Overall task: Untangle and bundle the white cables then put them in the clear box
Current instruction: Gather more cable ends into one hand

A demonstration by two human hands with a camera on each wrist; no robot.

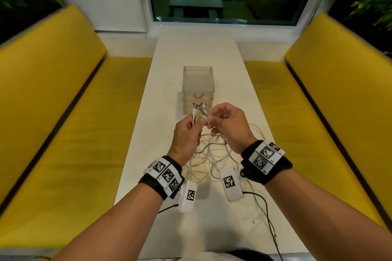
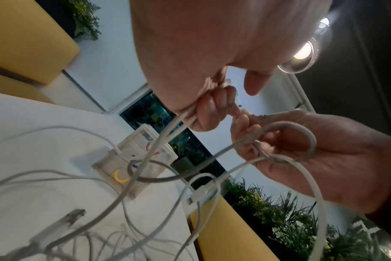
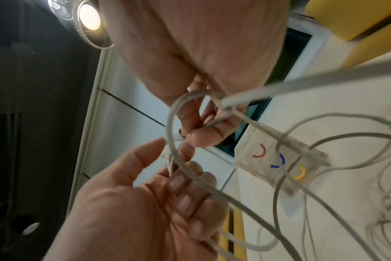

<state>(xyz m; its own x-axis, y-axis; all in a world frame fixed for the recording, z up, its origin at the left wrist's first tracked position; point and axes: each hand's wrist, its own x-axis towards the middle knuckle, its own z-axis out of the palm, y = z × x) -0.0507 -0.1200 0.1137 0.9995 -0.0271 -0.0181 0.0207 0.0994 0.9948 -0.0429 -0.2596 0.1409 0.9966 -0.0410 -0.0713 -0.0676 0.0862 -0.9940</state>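
Observation:
Both hands are raised above a tangle of white cables (image 1: pixel 209 155) on the white table (image 1: pixel 197 53), just in front of the clear box (image 1: pixel 198 89). My left hand (image 1: pixel 187 131) grips two cable ends in its curled fingers; their connectors (image 1: pixel 46 112) stick up past the thumb. My right hand (image 1: pixel 224 123) pinches another cable end with a silver connector (image 1: pixel 202 110) beside them. In the left wrist view cables (image 2: pixel 167 134) run down from the left fist and a grey loop (image 2: pixel 310 139) crosses the right palm. In the right wrist view the loop (image 3: pixel 171 127) hangs between both hands.
The clear box (image 3: pixel 281 164) carries red, blue and yellow curved marks on its front. Yellow benches (image 1: pixel 70 112) flank the narrow table on both sides. A black lead (image 1: pixel 267 216) trails from the right wrist unit across the near table. A window and plants lie beyond.

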